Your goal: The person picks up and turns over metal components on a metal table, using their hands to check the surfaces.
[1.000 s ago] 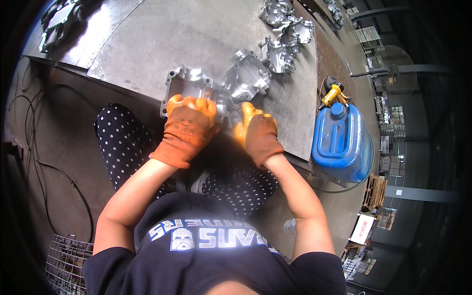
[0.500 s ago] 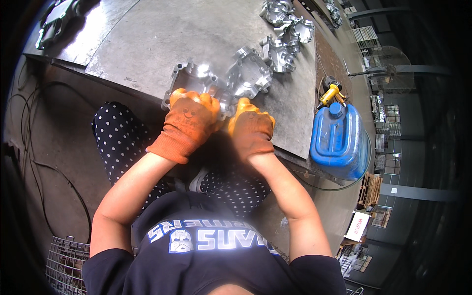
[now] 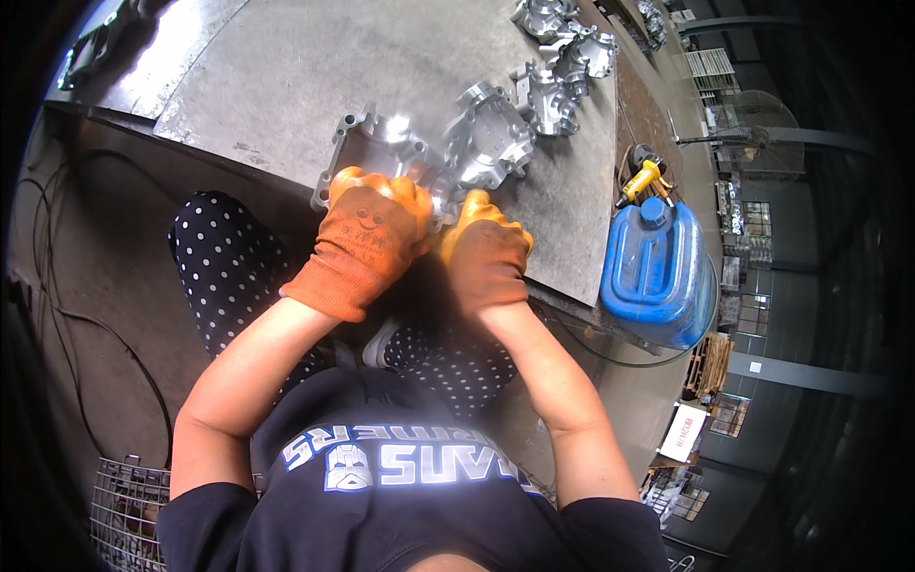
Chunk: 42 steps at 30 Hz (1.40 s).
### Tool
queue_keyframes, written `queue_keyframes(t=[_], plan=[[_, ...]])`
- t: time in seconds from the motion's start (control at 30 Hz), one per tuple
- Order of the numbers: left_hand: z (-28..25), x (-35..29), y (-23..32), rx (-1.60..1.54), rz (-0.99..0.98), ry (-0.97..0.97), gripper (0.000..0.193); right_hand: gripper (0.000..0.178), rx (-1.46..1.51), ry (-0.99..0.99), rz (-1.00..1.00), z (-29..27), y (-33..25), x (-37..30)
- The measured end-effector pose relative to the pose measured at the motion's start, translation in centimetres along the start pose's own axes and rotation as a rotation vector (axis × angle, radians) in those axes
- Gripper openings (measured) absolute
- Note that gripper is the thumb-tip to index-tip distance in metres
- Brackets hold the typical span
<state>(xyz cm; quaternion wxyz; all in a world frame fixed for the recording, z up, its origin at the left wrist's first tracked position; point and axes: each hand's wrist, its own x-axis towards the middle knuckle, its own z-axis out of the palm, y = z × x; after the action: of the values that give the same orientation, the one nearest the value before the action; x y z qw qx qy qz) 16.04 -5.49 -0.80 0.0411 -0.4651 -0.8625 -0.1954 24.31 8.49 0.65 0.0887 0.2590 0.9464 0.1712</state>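
My left hand (image 3: pixel 370 238), in an orange work glove, is closed on the near edge of a silver metal casting (image 3: pixel 379 143) at the table's front edge. The casting has a raised rim with bolt holes, and my glove hides its near part. Close by on the right, my right hand (image 3: pixel 486 246), in a matching glove, is curled shut at the casting's right end. What its fingers hold is hidden. Just beyond, a second metal casting (image 3: pixel 491 138) lies on the table.
More castings (image 3: pixel 548 95) line the right side of the metal table (image 3: pixel 276 86). A blue jerrycan (image 3: pixel 656 272) and a yellow-handled power tool (image 3: pixel 643 179) are at the right. Dark parts (image 3: pixel 105 38) lie far left; cables (image 3: pixel 67 315) and a wire basket (image 3: pixel 129 510) are below on the left.
Both hands stay at the same casting with almost no movement. The whole view has shifted slightly.
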Motion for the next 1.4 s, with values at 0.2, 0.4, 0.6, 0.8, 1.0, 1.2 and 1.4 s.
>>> queue_keyframes(t=[0.2, 0.4, 0.6, 0.8, 1.0, 1.2, 1.4], plan=[[0.2, 0.1, -0.7, 0.032, 0.074, -0.028, 0.039, 0.033, -0.249, -0.111, -0.165, -3.4, -0.2, 0.6], [-0.6, 0.4, -1.4, 0.053, 0.165, -0.108, 0.037, 0.026, -0.333, -0.205, -0.234, -4.3, -0.7, 0.9], [-1.1, 0.6, -2.2, 0.03, 0.189, -0.117, 0.039, 0.025, -0.328, -0.407, -0.375, -7.3, -0.8, 2.3], [-2.0, 1.0, -3.9, 0.014, 0.25, -0.139, 0.041, 0.02, -0.196, -0.547, -0.617, -7.0, 0.9, 4.3], [-1.7, 1.5, -5.9, -0.008, 0.319, -0.122, 0.041, 0.021, -0.101, -0.604, -0.821, -7.0, 2.0, 5.7], [-2.6, 2.5, -7.4, -0.166, 0.385, -0.174, 0.035, 0.026, -0.026, -0.721, -0.952, -7.2, 2.3, 7.7], [-2.2, 2.8, -8.2, -0.149, 0.385, -0.251, 0.042, 0.027, 0.102, -0.694, -1.049, -6.3, 3.2, 8.5]])
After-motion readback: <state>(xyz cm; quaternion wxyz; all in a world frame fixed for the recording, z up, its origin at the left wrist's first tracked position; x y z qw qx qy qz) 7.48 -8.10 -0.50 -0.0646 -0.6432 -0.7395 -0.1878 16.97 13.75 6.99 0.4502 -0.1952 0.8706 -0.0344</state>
